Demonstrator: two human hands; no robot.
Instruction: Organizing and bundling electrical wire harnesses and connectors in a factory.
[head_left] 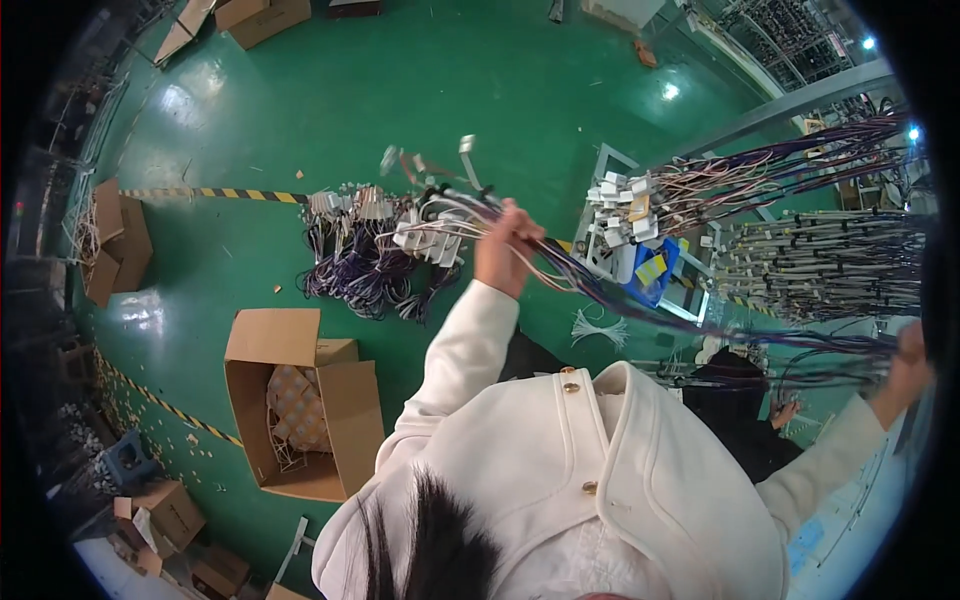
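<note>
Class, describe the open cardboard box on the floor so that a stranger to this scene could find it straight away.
Start from the green floor and look left of the white sleeve. There stands the open cardboard box, flaps spread, pale packing inside. Unlike the smaller boxes by the left edge, it is the largest and stands alone.

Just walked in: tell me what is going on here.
A person in a white jacket stands on a green floor handling a long wire bundle. The left hand has a closed grip on the bundle just behind its white connector end; the right hand grips it further along, at the picture's edge. More wire harnesses hang on a rack ahead, another pile lies on the floor, and an open cardboard box sits lower left.
</note>
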